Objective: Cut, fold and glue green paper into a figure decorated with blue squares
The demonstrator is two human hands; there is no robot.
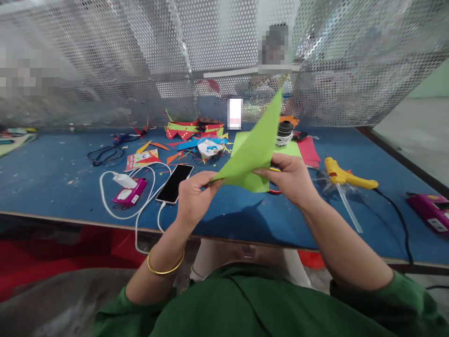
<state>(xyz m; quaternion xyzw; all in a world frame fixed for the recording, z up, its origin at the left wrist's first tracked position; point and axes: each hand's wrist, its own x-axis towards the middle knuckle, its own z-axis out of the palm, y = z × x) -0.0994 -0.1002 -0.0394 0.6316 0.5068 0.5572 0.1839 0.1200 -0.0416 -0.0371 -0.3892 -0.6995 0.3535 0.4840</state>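
In the head view, a perforated screen (224, 42) stands behind the blue counter (59, 178). The left hand (196, 194) pinches one corner of the green paper (254, 150) and the right hand (289, 178) grips its lower right, holding it folded above the counter, between the phone (175, 183) and the glue gun (338, 172).

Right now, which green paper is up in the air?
The bent green sheet pinched by both the left hand and the right hand. The other green paper lies on the blue table beyond it.
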